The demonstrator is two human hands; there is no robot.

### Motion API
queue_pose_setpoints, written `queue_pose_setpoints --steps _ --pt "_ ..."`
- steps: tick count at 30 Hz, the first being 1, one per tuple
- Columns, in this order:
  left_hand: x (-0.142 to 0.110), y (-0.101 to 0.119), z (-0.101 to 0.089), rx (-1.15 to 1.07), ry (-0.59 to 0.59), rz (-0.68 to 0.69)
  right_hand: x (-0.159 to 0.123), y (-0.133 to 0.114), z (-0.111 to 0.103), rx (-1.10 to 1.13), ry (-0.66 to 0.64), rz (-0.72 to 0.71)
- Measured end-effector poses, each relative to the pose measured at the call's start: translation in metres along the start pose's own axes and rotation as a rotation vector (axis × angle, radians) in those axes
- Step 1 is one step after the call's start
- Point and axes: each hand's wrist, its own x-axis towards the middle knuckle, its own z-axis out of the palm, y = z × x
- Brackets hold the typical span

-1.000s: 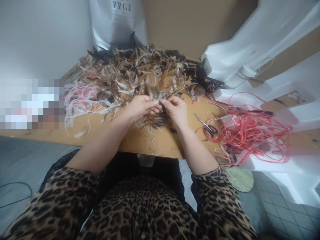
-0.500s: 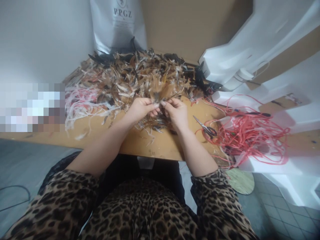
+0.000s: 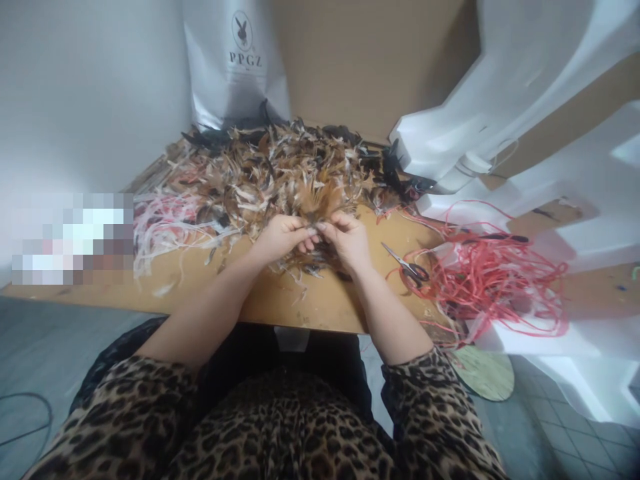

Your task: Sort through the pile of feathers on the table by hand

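Between my two hands a small fan of brown feathers (image 3: 316,197) points away from me, its grey base pinched in my fingertips. My left hand (image 3: 286,237) is closed, thumb against fingers, on the left of that base. On its right side my right hand (image 3: 345,239) is closed in a similar pinch. The fingertips of both hands nearly meet, and what lies between them is too small to make out. Behind them spreads a large heap of brown, white and black feathers (image 3: 240,160). More loose feathers (image 3: 305,268) lie under and just in front of my hands.
Black-handled scissors (image 3: 406,263) lie on the wooden table (image 3: 280,307) at the right, beside a tangle of red string (image 3: 500,273) on white foam (image 3: 530,340). White and pink strips (image 3: 165,227) lie at left. A white bag (image 3: 237,87) stands behind the heap.
The whole view has tilted upward, so the table and hands sit lower in the picture. Both hands keep their pinch on the feathers, whose brown tips show more spread out.
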Motion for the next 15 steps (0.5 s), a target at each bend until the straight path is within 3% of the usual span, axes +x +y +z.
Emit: queue_pose_setpoints --steps 6,15 --pt "-0.0029 -0.0014 0.0027 0.067 0.037 -0.026 -0.0013 0.0022 0.0003 -0.147 -0.039 -0.134" --pt "-0.0028 -0.0039 0.0056 0.021 0.032 -0.067 0.0021 0.0053 -0.0014 -0.050 -0.057 -0.068"
